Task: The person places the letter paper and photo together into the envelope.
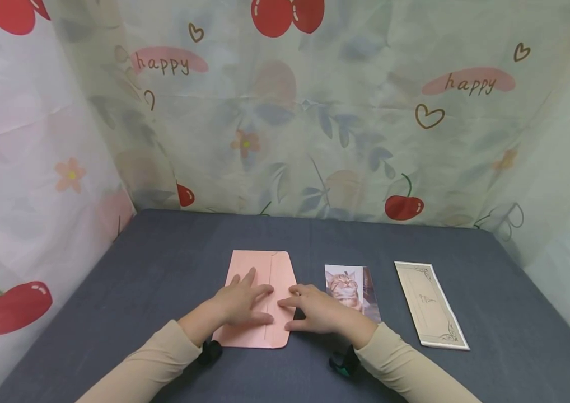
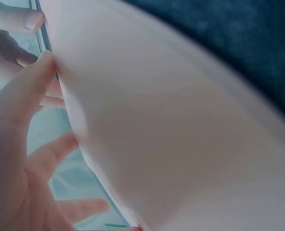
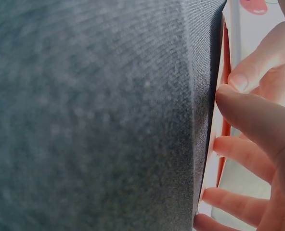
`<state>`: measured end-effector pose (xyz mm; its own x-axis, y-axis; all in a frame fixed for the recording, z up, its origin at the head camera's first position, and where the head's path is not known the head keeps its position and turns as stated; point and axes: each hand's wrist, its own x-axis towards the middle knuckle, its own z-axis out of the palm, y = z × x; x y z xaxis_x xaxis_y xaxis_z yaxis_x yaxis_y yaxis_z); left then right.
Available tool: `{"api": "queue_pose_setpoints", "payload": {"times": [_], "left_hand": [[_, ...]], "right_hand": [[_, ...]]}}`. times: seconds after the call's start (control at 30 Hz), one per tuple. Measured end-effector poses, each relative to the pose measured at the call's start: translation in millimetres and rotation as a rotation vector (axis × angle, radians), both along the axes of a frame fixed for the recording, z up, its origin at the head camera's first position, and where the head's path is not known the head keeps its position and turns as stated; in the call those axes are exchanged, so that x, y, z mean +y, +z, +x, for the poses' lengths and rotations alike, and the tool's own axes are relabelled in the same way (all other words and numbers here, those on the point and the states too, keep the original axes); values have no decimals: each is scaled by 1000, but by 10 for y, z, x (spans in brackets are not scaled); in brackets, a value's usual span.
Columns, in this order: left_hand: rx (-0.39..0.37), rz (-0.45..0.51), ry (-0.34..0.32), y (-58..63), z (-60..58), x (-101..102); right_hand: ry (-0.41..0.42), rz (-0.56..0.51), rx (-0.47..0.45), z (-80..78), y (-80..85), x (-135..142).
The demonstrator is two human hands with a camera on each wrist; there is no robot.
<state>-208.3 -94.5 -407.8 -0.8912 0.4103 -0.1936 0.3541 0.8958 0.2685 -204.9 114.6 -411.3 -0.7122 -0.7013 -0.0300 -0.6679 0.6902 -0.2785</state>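
A pink paper envelope (image 1: 246, 263) lies flat on the dark table, a fold line running along its right part. My left hand (image 1: 238, 301) rests on the middle of it, fingers spread and fairly straight. At the envelope's right edge, my right hand (image 1: 317, 308) touches the flap with its fingertips. The left wrist view shows the pale paper (image 2: 171, 110) up close, with the left fingers along its surface. In the right wrist view, the right fingers (image 3: 243, 154) lie against the edge, where a narrow gap shows between paper layers.
Right of the envelope lies a cat picture (image 1: 344, 285), partly covered by the right forearm. Further right is a cream card with an ornate border (image 1: 428, 302). A dark cloth covers the table (image 1: 174, 246). Patterned curtains (image 1: 285, 157) stand behind it and at both sides.
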Motion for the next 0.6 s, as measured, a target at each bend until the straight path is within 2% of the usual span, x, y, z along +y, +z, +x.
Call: {"api": "queue_pose_setpoints", "payload": {"times": [0.33, 0.6], "left_hand": [[11, 50, -9, -32, -52, -30], [9, 130, -46, 7, -99, -75]], "right_hand": [[-9, 10, -10, 5, 28, -13], [-24, 11, -23, -12, 11, -6]]}}
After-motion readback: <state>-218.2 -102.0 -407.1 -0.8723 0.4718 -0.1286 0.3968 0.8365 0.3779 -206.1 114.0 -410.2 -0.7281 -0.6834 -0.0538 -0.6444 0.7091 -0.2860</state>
